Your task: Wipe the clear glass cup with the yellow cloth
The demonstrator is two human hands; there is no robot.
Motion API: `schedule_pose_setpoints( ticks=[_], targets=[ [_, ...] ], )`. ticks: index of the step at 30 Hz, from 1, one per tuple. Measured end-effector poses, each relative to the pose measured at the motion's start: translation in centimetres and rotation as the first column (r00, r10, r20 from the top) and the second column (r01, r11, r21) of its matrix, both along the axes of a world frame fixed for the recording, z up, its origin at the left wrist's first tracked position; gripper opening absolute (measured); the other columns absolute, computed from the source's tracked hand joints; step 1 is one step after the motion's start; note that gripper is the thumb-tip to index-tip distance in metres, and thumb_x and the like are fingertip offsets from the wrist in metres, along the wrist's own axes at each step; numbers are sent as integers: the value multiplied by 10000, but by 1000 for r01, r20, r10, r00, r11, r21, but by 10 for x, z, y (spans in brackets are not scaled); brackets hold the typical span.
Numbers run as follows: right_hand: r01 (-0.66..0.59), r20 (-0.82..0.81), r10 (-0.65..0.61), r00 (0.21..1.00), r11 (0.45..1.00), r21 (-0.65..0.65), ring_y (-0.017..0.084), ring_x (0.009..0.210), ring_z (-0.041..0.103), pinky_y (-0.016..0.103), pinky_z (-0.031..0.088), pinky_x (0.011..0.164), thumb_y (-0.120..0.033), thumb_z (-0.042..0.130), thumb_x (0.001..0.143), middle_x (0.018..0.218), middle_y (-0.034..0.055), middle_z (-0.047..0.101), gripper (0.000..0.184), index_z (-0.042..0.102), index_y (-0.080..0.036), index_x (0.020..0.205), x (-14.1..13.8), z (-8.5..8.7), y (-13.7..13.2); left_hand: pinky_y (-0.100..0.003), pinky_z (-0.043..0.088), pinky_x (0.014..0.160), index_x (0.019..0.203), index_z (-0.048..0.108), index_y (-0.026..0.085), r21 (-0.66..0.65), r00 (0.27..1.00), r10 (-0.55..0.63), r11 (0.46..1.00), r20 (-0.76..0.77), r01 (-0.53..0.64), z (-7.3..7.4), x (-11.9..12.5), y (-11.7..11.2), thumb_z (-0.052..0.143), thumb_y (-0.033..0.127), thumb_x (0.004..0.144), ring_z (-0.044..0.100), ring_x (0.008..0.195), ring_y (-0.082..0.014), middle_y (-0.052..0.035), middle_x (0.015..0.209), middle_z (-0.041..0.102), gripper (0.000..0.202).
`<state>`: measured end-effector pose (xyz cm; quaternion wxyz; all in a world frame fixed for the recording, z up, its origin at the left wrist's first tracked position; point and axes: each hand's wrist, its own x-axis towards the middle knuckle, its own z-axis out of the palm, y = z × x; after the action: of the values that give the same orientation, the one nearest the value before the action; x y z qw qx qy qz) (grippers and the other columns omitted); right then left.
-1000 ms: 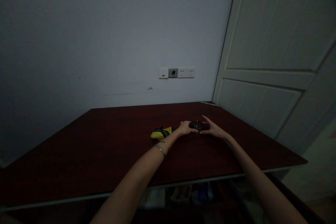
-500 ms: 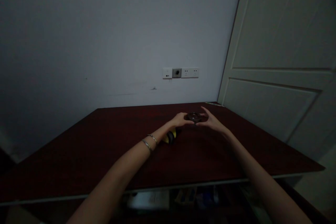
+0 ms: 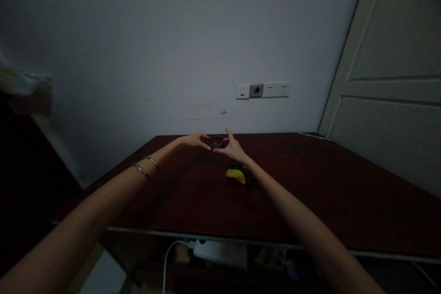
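At the far part of the dark red table [image 3: 179,206], both my hands grip a small round dish of dark glass, which looks like an ashtray [image 3: 216,143]. My left hand [image 3: 195,139], with two bracelets on its wrist, holds the left side between thumb and fingers. My right hand [image 3: 234,148] has the right side, its index finger raised above the rim. Whether the ashtray touches the tabletop, I cannot tell. Nearer to me, beside my right forearm, lies a small rounded yellow and black object [image 3: 237,175], partly hidden by that arm.
A pale wall with a row of sockets [image 3: 263,90] rises behind the table, and a panelled door [image 3: 389,87] stands at the right. Under the table edge are a white box-like thing [image 3: 220,251] and a white cable [image 3: 165,266]. Blurred pale stuff [image 3: 24,85] sits at far left.
Both hands have carried the ashtray left, past the yellow and black object, which was behind my left forearm and now lies by my right. The view has turned left.
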<state>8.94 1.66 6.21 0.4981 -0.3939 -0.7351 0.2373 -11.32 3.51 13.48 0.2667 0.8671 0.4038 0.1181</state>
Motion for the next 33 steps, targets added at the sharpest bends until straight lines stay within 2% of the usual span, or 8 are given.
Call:
schedule_pose_setpoints(
  ticks=[5,11,14,19,25,33],
  targets=[
    [-57,17,56,998,998,15,222,934,550,353,417,832,-438,742,488,1020,93,542,1065,183,-173,1354,-61,-20,6,-230,382,757,1036,622,140,-26,995,93,995,-26,-93,-15,-61,-10,688,353,582,560,863,-184,-33,954,655,506],
    [-136,62,139,988,989,-57,222,943,546,364,414,830,-405,746,494,1019,89,545,1078,145,-189,1362,-89,-49,8,-234,383,775,1059,615,178,-80,982,179,980,-52,-183,-49,-92,-13,707,349,550,558,896,-188,-5,955,654,545],
    [-155,80,160,984,986,-66,222,926,549,386,402,842,-396,744,504,982,74,554,1075,132,-195,1364,-93,-60,7,-233,391,768,1082,599,180,-138,982,185,972,-44,-189,-63,-98,-14,704,369,558,561,904,-189,-5,977,648,566],
    [-167,80,173,982,983,-77,231,951,539,400,390,858,-395,748,504,992,74,549,1072,133,-207,1362,-96,-74,6,-238,378,813,1072,605,187,-137,985,170,976,-14,-170,-79,-101,-15,718,344,553,550,948,-194,-10,1021,639,554],
    [-137,64,144,988,985,-101,240,975,530,406,383,867,-413,754,486,1003,73,541,1081,143,-216,1355,-99,-83,6,-243,370,825,1054,609,187,-150,981,193,970,-15,-193,-85,-100,-14,721,354,541,547,957,-196,-10,1022,637,551],
    [-130,78,141,987,983,-133,237,989,524,396,381,880,-401,764,474,1043,88,526,1107,128,-202,1358,-98,-83,6,-245,361,854,1101,577,188,-187,983,182,967,30,-174,-89,-98,-16,716,326,555,538,989,-190,-18,1062,625,580]
  ],
)
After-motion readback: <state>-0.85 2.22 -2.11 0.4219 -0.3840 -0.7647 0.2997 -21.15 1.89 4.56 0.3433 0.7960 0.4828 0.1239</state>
